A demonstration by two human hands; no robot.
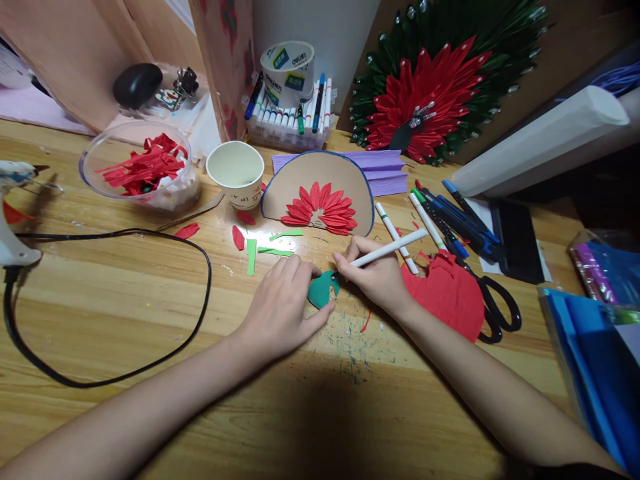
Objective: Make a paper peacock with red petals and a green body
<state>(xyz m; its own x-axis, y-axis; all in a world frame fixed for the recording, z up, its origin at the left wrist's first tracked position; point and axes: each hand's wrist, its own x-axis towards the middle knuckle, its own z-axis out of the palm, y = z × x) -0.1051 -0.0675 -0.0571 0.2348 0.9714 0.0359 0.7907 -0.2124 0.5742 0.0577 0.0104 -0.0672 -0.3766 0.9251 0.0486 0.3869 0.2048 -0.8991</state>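
My left hand [284, 303] lies on the wooden table, fingers pressed down on a small green paper piece [320, 290]. My right hand [376, 272] is closed round a white marker pen [390, 247], its tip at the green piece. Just beyond my hands lies a cardboard half-disc [300, 180] with red paper petals [320, 209] glued on it. A red paper sheet [447, 293] lies beside my right wrist.
Black scissors [497, 308], loose markers [450, 217], a paper cup [236, 172], a clear bowl of red strips [143, 167], a glue gun [13, 213] with black cable [150, 233], tape roll [287, 72], marker box [290, 123], finished red-green fan [430, 87], blue paper [595, 360].
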